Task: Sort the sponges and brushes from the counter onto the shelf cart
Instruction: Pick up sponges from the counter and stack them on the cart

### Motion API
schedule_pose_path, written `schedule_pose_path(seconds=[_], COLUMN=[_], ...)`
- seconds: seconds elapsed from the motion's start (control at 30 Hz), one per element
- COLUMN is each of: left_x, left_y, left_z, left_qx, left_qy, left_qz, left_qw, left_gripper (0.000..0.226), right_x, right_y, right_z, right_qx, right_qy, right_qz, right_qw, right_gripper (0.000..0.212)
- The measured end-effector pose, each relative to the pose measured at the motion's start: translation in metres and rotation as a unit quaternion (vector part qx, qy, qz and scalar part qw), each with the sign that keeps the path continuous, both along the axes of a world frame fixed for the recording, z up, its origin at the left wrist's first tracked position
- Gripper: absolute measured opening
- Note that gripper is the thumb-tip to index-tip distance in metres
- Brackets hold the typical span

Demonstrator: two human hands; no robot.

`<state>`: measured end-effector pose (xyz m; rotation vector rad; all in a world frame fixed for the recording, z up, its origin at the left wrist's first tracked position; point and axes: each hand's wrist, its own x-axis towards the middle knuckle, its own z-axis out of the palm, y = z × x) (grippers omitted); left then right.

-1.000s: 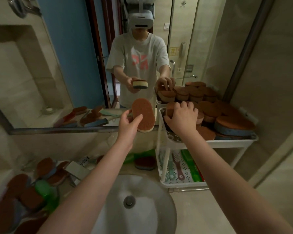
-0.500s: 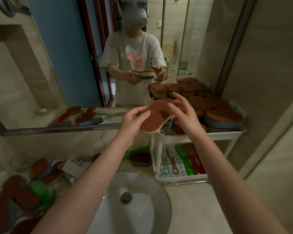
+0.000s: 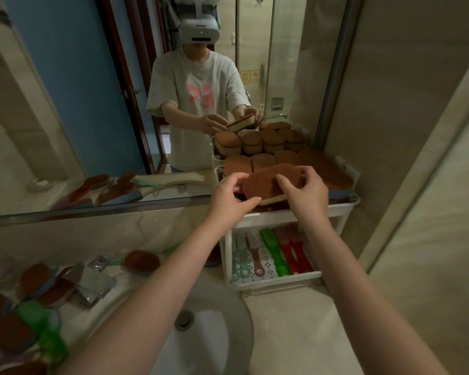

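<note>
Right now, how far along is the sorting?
Well along. Done: stacked sponges fill much of the top shelf of the cart; brushes lie on its lower shelf. In hand: the left hand and right hand grip a held sponge over the top shelf. Left: counter sponges and a green thing, likely a brush, beside the sink.

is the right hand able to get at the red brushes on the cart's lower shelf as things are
Probably not yet: the right hand and left hand both hold a sponge over the top shelf. The red brushes lie open from the front once it lets go.
</note>
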<state>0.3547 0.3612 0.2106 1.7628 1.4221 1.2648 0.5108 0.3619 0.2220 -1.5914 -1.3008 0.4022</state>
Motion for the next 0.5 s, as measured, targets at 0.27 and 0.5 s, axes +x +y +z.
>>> schedule_pose_path(seconds=[0.27,0.5], left_x=[0.005,0.007], left_y=[0.001,0.002], left_z=[-0.005,-0.004], left_qx=[0.041,0.029], left_qy=[0.105,0.210], left_qz=[0.032,0.044], left_qw=[0.993,0.976], left_gripper=[0.044,0.050], right_x=[0.000,0.003], right_y=[0.005,0.008], right_z=[-0.020,-0.021], right_qx=[0.115,0.130], right_qy=[-0.273,-0.355], right_qz=[-0.027,-0.030], right_qw=[0.955,0.925], right_gripper=[0.026,0.033])
